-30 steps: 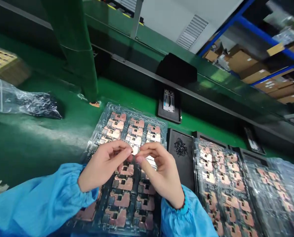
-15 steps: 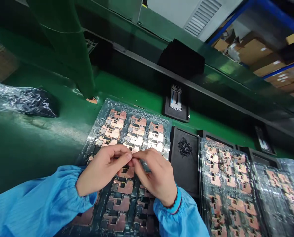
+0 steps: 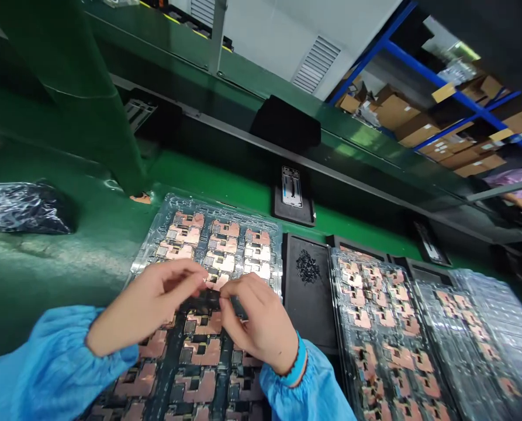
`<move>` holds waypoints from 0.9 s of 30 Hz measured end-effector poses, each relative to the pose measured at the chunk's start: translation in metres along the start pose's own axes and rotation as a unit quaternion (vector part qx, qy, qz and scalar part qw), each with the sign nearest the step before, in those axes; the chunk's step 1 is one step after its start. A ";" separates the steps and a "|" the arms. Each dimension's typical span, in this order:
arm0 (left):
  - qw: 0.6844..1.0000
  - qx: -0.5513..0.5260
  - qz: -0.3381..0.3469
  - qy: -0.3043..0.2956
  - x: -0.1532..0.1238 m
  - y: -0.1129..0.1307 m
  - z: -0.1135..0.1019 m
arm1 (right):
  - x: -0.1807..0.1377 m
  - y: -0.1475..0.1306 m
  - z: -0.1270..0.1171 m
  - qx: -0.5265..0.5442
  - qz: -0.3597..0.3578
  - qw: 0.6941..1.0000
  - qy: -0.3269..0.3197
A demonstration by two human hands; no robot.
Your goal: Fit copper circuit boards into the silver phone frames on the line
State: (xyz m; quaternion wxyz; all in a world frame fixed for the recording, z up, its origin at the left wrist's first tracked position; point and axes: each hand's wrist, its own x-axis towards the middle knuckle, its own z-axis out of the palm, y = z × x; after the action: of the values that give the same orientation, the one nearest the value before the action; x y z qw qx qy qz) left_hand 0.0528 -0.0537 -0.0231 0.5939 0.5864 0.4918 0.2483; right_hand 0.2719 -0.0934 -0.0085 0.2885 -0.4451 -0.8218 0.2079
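Note:
My left hand (image 3: 149,307) and my right hand (image 3: 256,321) meet fingertip to fingertip low over a clear blister tray (image 3: 155,234) that holds several copper-coloured parts (image 3: 219,231). Both hands are closed in a pinch. Whatever sits between the fingertips is too small and blurred to name. The hands hover above the tray's middle rows and hide some of its cells. Both arms wear blue sleeves with elastic cuffs.
A black tray (image 3: 311,310) with a small pile of black bits (image 3: 307,268) lies right of the hands. More blister trays of copper parts (image 3: 374,316) stretch to the right. A black fixture with a phone frame (image 3: 292,193) sits behind, a plastic bag (image 3: 19,207) at far left, a green post (image 3: 80,105) at back left.
Both hands have dropped lower and nearer to the tray, still pinched together. The left hand has shifted left. The view has swung a little.

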 end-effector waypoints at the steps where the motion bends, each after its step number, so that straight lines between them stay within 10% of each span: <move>1: 0.997 0.061 0.018 0.038 0.006 0.000 -0.012 | -0.001 0.002 -0.001 0.022 0.014 1.000 0.002; 8: 0.862 0.467 0.124 0.150 0.055 -0.021 -0.073 | -0.004 0.012 -0.008 0.087 0.069 0.994 0.004; 17: 0.844 0.497 0.129 0.157 0.074 -0.029 -0.059 | 0.003 0.014 -0.003 0.125 0.102 0.987 -0.007; 27: 0.898 0.360 0.150 0.205 0.076 -0.012 -0.062 | 0.004 0.015 0.004 0.162 0.112 0.980 0.005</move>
State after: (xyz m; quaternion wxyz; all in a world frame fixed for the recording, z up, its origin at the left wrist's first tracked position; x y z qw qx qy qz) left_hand 0.0245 0.0382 -0.0458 0.1839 0.7634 0.5644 0.2547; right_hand 0.2766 -0.0820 -0.0196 0.3361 -0.4827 -0.7207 0.3669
